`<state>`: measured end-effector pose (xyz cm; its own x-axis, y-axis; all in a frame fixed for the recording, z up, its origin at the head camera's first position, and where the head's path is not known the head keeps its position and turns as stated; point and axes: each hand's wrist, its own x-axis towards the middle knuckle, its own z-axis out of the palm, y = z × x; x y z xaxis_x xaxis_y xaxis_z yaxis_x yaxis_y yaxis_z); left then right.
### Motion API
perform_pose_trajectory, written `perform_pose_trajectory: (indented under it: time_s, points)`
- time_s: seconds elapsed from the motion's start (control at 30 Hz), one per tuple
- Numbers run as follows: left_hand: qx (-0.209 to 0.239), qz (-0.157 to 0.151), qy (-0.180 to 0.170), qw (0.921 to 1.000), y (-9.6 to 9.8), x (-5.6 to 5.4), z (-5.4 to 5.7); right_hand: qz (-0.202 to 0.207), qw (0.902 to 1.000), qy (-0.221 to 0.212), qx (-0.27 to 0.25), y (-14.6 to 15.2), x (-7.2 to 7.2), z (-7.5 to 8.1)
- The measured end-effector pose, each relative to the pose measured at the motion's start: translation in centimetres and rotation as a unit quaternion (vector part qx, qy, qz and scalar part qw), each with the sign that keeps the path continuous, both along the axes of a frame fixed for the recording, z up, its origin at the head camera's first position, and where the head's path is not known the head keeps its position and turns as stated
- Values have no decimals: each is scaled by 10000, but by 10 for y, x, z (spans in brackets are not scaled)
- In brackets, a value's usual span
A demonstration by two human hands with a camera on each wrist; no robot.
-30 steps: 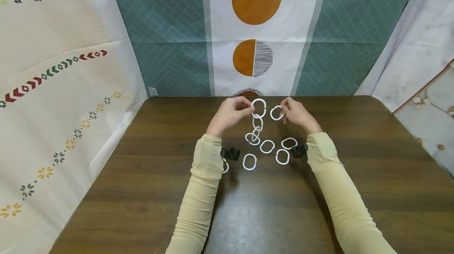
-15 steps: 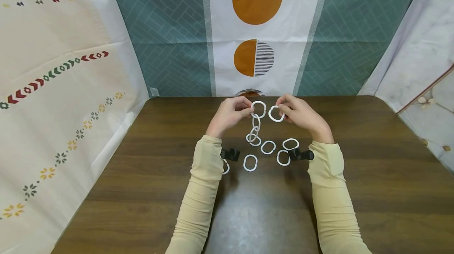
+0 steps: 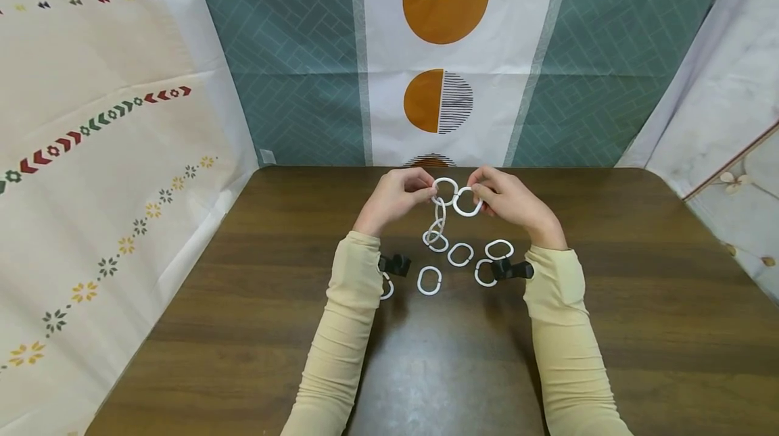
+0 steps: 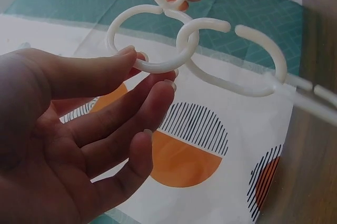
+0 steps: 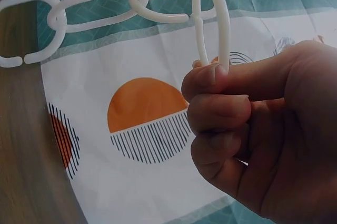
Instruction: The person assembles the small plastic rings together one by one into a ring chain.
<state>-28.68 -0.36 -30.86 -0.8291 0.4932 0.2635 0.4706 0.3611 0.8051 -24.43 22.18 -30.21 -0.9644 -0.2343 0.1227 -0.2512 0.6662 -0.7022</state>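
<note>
My left hand (image 3: 394, 199) pinches the top link (image 4: 158, 68) of a white plastic chain between thumb and fingers, above the table's far part. Below it hang more C-shaped links (image 4: 274, 47), each with a small gap; the lowest reaches down near the tabletop. A separate white link (image 5: 225, 29) is pinched between the thumb and curled fingers of my right hand (image 3: 508, 201). In both wrist views this link meets the top link close to that link's gap. Whether it is hooked through cannot be told.
Several loose white links lie on the brown wooden table (image 3: 243, 328), among them one in front (image 3: 419, 280) and one at the right (image 3: 500, 240). Another link (image 3: 392, 287) is partly hidden by the left sleeve. A patterned cloth (image 3: 298, 71) hangs behind the table.
My right hand has moved left with its link, from apart to meeting the chain's top link. My left hand stays nearly in place.
</note>
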Motion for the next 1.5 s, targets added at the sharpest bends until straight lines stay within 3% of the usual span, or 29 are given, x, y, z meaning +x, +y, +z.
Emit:
perform_pose_trajectory:
  time_s: [0.53,0.93,1.2,1.5]
  points:
    - [-36,-120,-77,9999,4,0,0,-82,9998,-165,37,0,-2,0]
    - [-191,-298,-83,9993,5,0,1,-109,9997,164,127,-1,-2,0]
    - [-253,-585,-342,9974,6,-1,0,-381,9984,358,-201,-3,-2,1]
    - [-295,-515,-553,9967,10,-1,1,-366,9937,861,-620,-4,0,5]
